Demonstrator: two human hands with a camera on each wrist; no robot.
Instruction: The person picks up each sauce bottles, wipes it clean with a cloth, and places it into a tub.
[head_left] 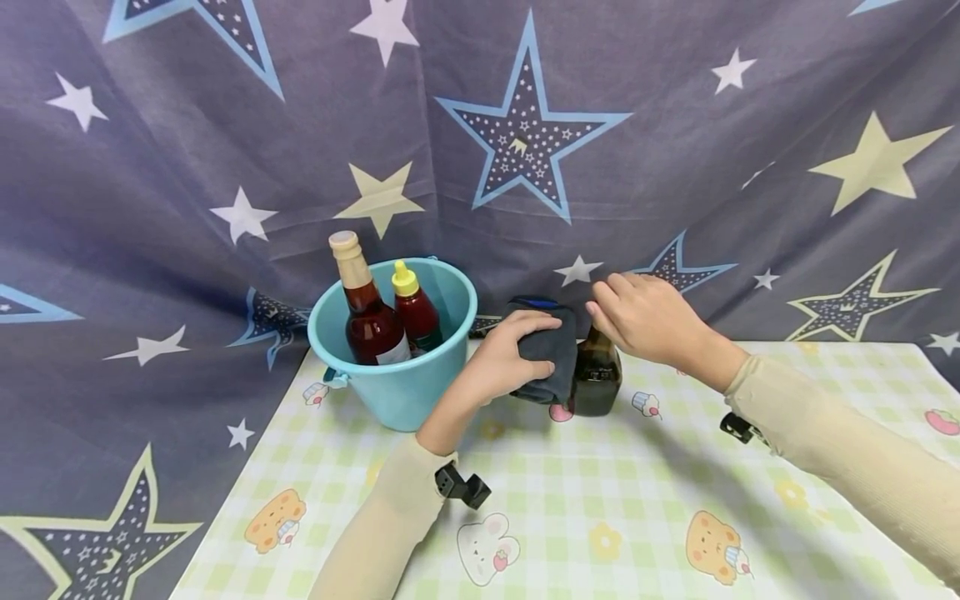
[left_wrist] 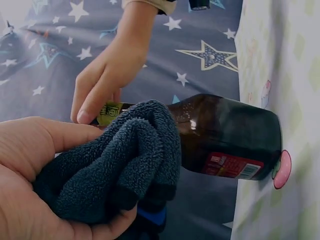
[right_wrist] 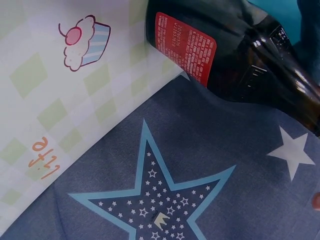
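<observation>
Near the back edge of the table, a dark glass bottle [head_left: 596, 383] with a red back label stands roughly upright. My right hand [head_left: 645, 317] grips it by the neck, fingers curled around the top. My left hand [head_left: 498, 362] holds a folded dark grey towel [head_left: 551, 358] close against the bottle's left side. In the left wrist view, the towel [left_wrist: 120, 165] is bunched between thumb and fingers and covers part of the bottle [left_wrist: 230, 135]. The right wrist view shows the bottle's body [right_wrist: 235, 50], while the hand is almost wholly out of that frame.
Left of the towel stands a light blue bucket [head_left: 405, 400]. Inside it are a tall brown bottle [head_left: 371, 321] with a pale cap and a red sauce bottle [head_left: 417, 317] with a yellow cap. A checked tablecloth [head_left: 562, 500] covers the table; a star-patterned curtain [head_left: 480, 242] hangs behind.
</observation>
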